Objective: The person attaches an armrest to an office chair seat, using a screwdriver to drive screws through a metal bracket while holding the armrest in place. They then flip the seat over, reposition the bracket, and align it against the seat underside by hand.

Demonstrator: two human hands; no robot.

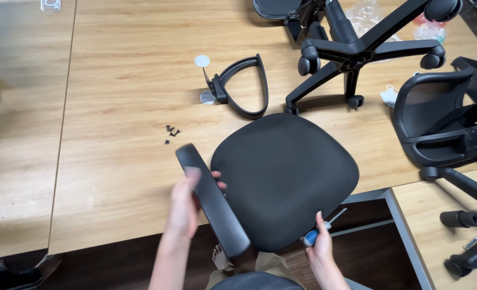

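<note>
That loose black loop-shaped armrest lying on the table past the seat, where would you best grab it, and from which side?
Probably the curved outer bar of the loop-shaped armrest, taken from above. It lies flat on the table, and the open middle leaves room for fingers to wrap around the bar. Its bracket end, at the left, looks more awkward to grip.

The seat (pixel 284 177) is matt black woven cloth, finely textured. The armrest (pixel 211 198) looks like smooth, slightly glossy black plastic. The desk (pixel 115 107) is pale wood-grain, satin. The wheeled base (pixel 351 53) is glossy black plastic.
</note>
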